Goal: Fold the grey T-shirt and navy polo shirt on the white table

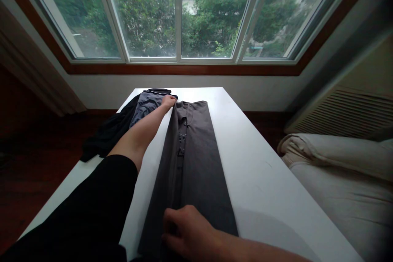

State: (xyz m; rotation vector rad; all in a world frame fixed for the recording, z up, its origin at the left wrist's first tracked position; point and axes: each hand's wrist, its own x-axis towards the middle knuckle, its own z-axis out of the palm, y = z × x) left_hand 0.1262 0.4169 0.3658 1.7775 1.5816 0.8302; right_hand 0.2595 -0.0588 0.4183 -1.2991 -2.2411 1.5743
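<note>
A pair of dark grey trousers lies lengthwise on the white table, with the waist at the far end. Its left side is partly raised, leaving a gap down the middle where some small-patterned cloth shows. At the far left corner of the waist, my left hand pinches the edge with its arm stretched out. Closer to me, my right hand is closed over the lower part of the legs, fingers curled at the left-side fabric. The fingertips of this hand are partly hidden.
Black and grey clothes lie in a heap at the table's far left, under my left forearm. A beige padded seat stands to the right. Beyond the table are a wall and a wide window; a curtain hangs at left.
</note>
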